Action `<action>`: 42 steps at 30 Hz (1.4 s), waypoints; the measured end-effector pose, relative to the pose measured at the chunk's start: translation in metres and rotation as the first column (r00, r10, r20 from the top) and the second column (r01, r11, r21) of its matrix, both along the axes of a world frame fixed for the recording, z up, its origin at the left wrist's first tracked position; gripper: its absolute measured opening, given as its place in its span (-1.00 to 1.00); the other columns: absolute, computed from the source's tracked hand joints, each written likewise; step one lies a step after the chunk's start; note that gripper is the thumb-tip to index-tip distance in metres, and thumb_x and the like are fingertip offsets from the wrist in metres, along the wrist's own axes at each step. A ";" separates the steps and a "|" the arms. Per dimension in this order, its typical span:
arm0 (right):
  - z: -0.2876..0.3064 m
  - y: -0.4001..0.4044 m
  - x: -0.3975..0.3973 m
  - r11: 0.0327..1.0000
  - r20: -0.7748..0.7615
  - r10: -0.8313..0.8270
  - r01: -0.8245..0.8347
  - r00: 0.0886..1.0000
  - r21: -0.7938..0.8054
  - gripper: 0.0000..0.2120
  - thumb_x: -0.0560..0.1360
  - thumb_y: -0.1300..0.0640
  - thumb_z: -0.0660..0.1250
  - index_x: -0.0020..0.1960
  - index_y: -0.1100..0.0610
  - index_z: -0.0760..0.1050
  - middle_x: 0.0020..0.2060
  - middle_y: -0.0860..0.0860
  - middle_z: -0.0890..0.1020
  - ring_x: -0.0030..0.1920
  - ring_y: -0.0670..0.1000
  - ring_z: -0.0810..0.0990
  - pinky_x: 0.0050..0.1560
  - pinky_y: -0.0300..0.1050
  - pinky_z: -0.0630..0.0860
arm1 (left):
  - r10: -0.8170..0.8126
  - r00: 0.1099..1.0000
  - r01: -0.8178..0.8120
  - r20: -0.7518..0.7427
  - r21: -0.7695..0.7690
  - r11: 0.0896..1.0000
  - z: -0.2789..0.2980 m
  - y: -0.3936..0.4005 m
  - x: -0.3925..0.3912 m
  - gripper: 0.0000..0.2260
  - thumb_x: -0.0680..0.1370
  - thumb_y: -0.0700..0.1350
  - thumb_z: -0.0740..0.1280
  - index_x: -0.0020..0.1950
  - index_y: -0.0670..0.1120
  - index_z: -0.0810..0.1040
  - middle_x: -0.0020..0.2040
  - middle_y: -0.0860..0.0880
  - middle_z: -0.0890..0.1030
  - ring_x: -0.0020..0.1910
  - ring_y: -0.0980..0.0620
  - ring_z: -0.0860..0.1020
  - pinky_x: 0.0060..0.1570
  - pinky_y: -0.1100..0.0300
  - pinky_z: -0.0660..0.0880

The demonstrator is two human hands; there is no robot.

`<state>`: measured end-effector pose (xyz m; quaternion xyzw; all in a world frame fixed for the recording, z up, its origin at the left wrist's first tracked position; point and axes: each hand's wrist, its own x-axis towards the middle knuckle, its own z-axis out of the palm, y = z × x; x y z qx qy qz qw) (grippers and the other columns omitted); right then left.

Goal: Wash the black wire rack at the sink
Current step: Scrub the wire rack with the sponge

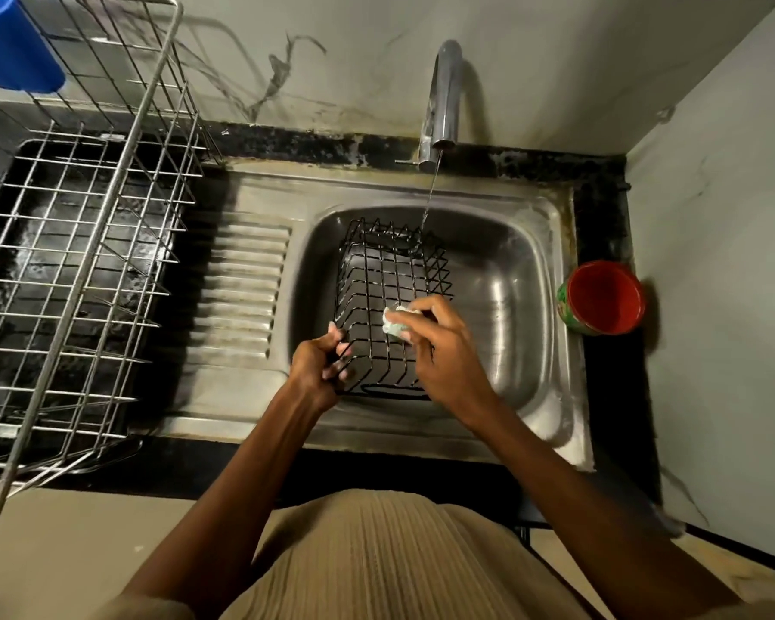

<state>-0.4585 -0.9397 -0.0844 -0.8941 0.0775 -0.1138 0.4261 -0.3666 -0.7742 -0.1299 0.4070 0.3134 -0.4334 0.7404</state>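
The black wire rack (383, 279) stands in the steel sink basin (506, 306), under a thin stream of water from the tap (441, 100). My left hand (318, 369) grips the rack's near left corner, fingers curled round its wires. My right hand (439, 351) holds a pale, soapy sponge (397, 322) and presses it against the rack's near right side. The rack's near edge is partly hidden behind both hands.
A large silver wire dish drainer (81, 261) stands on the dark counter to the left, with a blue cup (10, 42) at its far corner. A red-lined cup (602, 297) sits on the counter right of the sink. The ribbed draining board (242, 288) lies between drainer and basin.
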 end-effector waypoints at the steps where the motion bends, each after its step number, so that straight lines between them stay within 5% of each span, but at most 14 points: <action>1: 0.002 -0.003 0.005 1.000 0.005 -0.008 0.008 1.000 -0.002 -0.64 0.50 0.44 0.33 0.22 0.16 0.62 0.10 0.07 0.52 0.16 0.02 0.49 0.12 -0.08 0.57 | -0.012 1.000 0.012 -0.006 -0.047 0.999 0.000 0.001 -0.002 -0.65 0.69 -0.16 0.10 -0.30 -0.07 0.37 -0.47 0.01 0.36 -0.72 0.17 0.14 -0.71 0.36 0.15; 9: 0.024 -0.052 0.104 0.946 -0.113 -0.314 0.301 0.943 -0.120 -0.71 0.52 0.38 0.33 0.18 0.16 0.64 0.06 0.11 0.52 0.09 -0.06 0.34 0.08 -0.21 0.42 | -0.103 0.994 0.100 -0.019 -0.116 0.988 0.004 -0.002 -0.012 -0.70 0.67 -0.25 0.04 -0.26 -0.10 0.34 -0.47 0.01 0.40 -0.74 0.17 0.16 -0.74 0.42 0.05; 13: 0.027 -0.015 0.083 0.991 -0.138 -0.078 0.063 0.987 -0.114 -0.71 0.51 0.39 0.34 0.14 0.14 0.65 0.05 0.07 0.52 0.09 -0.02 0.41 0.12 -0.08 0.48 | -0.040 0.999 0.039 -0.009 -0.096 0.995 0.007 -0.002 -0.001 -0.67 0.68 -0.24 0.02 -0.27 -0.09 0.34 -0.51 0.00 0.39 -0.76 0.17 0.14 -0.77 0.39 0.04; 18: 0.024 0.016 0.021 0.942 -0.045 0.300 -0.304 0.953 -0.141 -0.69 0.44 0.49 0.37 -0.02 0.14 0.70 -0.09 0.05 0.51 -0.03 0.02 0.45 -0.09 -0.14 0.41 | 0.027 0.999 -0.025 0.037 -0.041 0.999 -0.001 0.014 0.012 -0.68 0.67 -0.23 0.03 -0.26 -0.07 0.36 -0.51 0.01 0.37 -0.75 0.17 0.14 -0.75 0.39 0.05; 22: 0.019 -0.015 0.062 0.993 -0.039 0.039 -0.043 0.998 -0.108 -0.73 0.46 0.49 0.32 0.00 0.21 0.66 -0.03 0.10 0.54 0.01 0.05 0.50 -0.04 -0.05 0.54 | -0.117 0.990 0.121 0.079 -0.048 0.991 0.000 0.013 0.006 -0.69 0.66 -0.26 0.01 -0.25 -0.08 0.35 -0.50 0.01 0.36 -0.73 0.17 0.15 -0.74 0.42 0.06; 26: 0.024 -0.046 0.115 0.966 -0.076 -0.244 0.235 0.967 -0.102 -0.73 0.51 0.41 0.31 0.11 0.15 0.62 0.05 0.07 0.50 0.05 -0.03 0.47 0.00 -0.18 0.57 | -0.193 0.980 0.195 0.045 -0.050 0.979 0.000 0.001 -0.001 -0.69 0.64 -0.26 0.01 -0.25 -0.08 0.36 -0.49 0.03 0.35 -0.71 0.17 0.17 -0.75 0.41 0.07; 29: 0.030 -0.027 0.107 0.989 -0.103 -0.097 0.084 0.990 -0.125 -0.65 0.49 0.45 0.31 0.15 0.11 0.60 0.07 0.01 0.49 0.10 -0.05 0.45 0.13 -0.13 0.54 | -0.131 0.990 0.133 0.051 -0.043 0.990 0.005 -0.005 0.005 -0.69 0.65 -0.26 0.00 -0.24 -0.07 0.36 -0.50 0.03 0.36 -0.71 0.17 0.17 -0.76 0.40 0.07; 35: 0.033 0.016 0.023 0.908 -0.082 0.393 -0.401 0.916 -0.123 -0.63 0.44 0.47 0.21 0.09 0.18 0.62 -0.02 0.07 0.55 0.02 0.06 0.46 -0.03 -0.01 0.48 | -0.041 0.996 0.039 0.079 0.020 0.999 0.004 0.004 0.020 -0.62 0.67 -0.24 0.03 -0.33 -0.10 0.40 -0.57 -0.01 0.34 -0.76 0.16 0.14 -0.74 0.43 0.07; 38: 0.024 -0.022 0.036 0.967 -0.111 0.163 -0.181 0.980 -0.181 -0.58 0.41 0.55 0.30 0.12 0.16 0.62 0.04 0.06 0.55 0.07 0.04 0.47 0.02 0.02 0.54 | -0.068 0.996 0.071 0.055 -0.053 0.996 0.005 0.010 0.015 -0.64 0.67 -0.27 -0.01 -0.29 -0.06 0.35 -0.51 0.03 0.33 -0.73 0.18 0.17 -0.75 0.44 0.04; 42: 0.026 -0.079 0.086 0.943 -0.116 -0.256 0.221 0.960 -0.249 -0.63 0.48 0.48 0.29 0.17 0.16 0.61 0.08 0.10 0.50 0.10 0.02 0.42 0.00 -0.24 0.47 | -0.200 0.979 0.202 0.032 -0.089 0.975 0.005 0.005 0.005 -0.66 0.61 -0.30 -0.03 -0.29 -0.05 0.34 -0.49 0.03 0.31 -0.71 0.17 0.18 -0.69 0.49 0.07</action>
